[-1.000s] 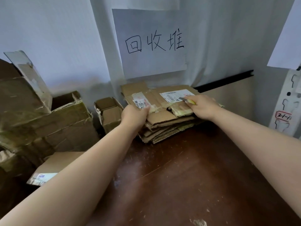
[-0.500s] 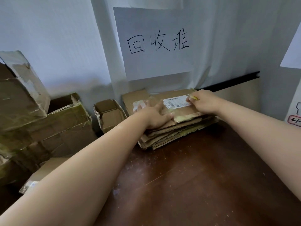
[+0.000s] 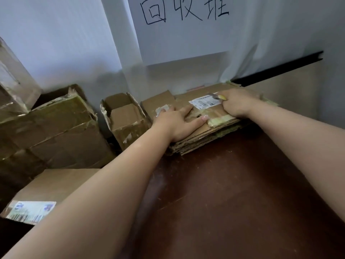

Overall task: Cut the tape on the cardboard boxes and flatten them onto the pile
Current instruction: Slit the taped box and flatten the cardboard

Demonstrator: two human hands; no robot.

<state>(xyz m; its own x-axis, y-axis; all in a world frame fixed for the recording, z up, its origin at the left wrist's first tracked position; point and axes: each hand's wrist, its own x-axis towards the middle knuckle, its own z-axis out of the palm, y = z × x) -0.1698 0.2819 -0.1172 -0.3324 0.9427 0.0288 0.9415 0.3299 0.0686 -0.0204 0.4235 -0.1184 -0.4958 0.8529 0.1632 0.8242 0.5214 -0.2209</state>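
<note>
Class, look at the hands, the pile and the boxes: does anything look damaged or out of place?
Yes. The right hand presses the pile while gripping a knife, blade out. The left boxes are crushed and torn.

We have a single view, from a camera worn on the head, looking forward and down across the dark worktop [image 3: 233, 193] toward the far wall [image 3: 56, 43]. Both forearms reach away from us into the middle of the frame, so we sit close above them. The wide lens bends the edges. With one camera, no view overlaps another.
</note>
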